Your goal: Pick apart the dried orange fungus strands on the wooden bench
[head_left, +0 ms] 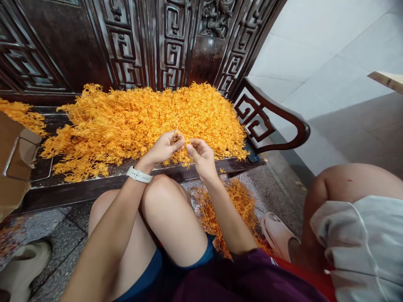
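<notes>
My left hand, with a pale watch band on its wrist, pinches a thin orange plastic sprig between thumb and fingers. Close beside it, my right hand closes thumb and forefinger on the same sprig. Both hands are over the front edge of a dark wooden bench, just above my knees. Behind them spreads a big heap of orange plastic sprigs, with branching stems and small clustered tips. The fingers hide much of the held piece.
Carved panels form the bench's back, and a curved armrest closes its right end. A cardboard box with a wire handle stands at left. More orange strands lie on the floor. Another person's bare knee and pink slipper are at right.
</notes>
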The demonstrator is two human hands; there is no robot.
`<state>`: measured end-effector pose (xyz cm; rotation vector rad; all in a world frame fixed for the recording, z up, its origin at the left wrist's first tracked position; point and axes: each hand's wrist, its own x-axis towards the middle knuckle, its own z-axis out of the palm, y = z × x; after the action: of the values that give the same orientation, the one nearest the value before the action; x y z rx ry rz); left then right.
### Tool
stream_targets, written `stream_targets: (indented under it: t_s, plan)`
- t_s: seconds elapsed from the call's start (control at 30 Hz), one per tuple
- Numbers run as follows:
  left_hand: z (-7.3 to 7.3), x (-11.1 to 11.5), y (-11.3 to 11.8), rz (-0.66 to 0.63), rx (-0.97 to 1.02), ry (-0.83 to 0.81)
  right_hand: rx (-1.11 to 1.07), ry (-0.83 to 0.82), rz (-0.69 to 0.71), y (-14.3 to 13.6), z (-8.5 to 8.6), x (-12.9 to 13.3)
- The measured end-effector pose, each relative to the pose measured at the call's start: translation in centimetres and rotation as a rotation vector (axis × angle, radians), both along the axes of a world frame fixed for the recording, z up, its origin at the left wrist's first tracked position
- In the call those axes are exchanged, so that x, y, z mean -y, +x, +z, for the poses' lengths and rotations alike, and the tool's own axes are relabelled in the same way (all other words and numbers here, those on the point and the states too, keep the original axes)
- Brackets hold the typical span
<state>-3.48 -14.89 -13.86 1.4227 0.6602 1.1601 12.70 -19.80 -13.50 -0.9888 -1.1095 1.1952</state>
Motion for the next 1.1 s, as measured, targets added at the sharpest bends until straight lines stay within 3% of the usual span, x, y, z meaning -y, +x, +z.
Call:
stream_targets:
  t_s: [0.2, 0.43, 0.57, 0.8, 1.0, 1.1]
  plan:
    - [0.1, 0.1, -0.1, -0.043, 0.021, -0.044, 0.004, -0.023, 0.012, 0.1, 0.1, 0.0]
    - [1.3, 0.6, -0.7, -0.149, -0.025, -0.089, 0.045, -0.002, -0.015, 0.5, 0.0, -0.2]
    - [1.7, 0.9, -0.4, -0.177, 0.036, -0.129, -0.135, -0.131, 0.118, 0.4, 1.0, 0.2]
    - [2.0, 1.5, 0.1, -0.262, 0.26, -0.379, -0.285, -0.262, 0.358, 0.8, 2.5, 0.8]
    - [2.9, 2.3, 0.2, -0.37, 0.193, -0.355, -0.329, -0.248, 0.556, 2.0, 2.7, 0.6]
    - [2.8, 2.5, 0.1, -0.411, 0.205, -0.311, -0.413, -0.299, 0.55, 2.7, 3.1, 1.2]
